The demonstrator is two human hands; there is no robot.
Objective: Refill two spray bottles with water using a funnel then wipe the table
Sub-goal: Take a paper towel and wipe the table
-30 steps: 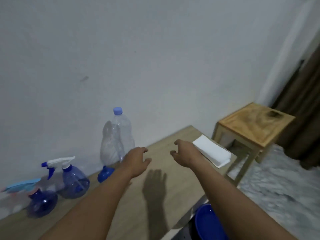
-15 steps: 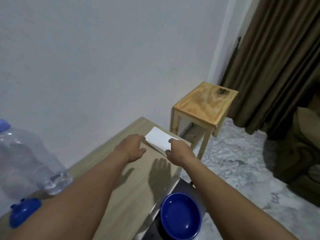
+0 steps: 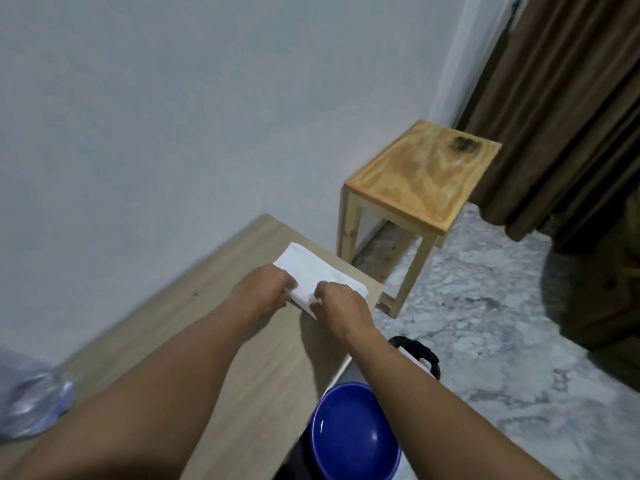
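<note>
A folded white cloth (image 3: 311, 270) lies near the far right corner of the light wooden table (image 3: 194, 323). My left hand (image 3: 259, 292) grips its near left edge. My right hand (image 3: 337, 303) pinches its near right edge. Both sets of fingers are closed on the cloth. The bottom of a large clear water bottle (image 3: 31, 396) shows at the left edge of the table. The spray bottles and the funnel are out of view.
A blue bowl (image 3: 349, 434) sits below the table's front edge by my right forearm, with a dark object (image 3: 420, 351) behind it. A small wooden stool (image 3: 422, 174) stands past the table on the marble floor. Brown curtains (image 3: 568, 98) hang at the right.
The view has swung right, taking the spray bottles out of sight. Both hands reached forward to the white cloth and closed on its near edge.
</note>
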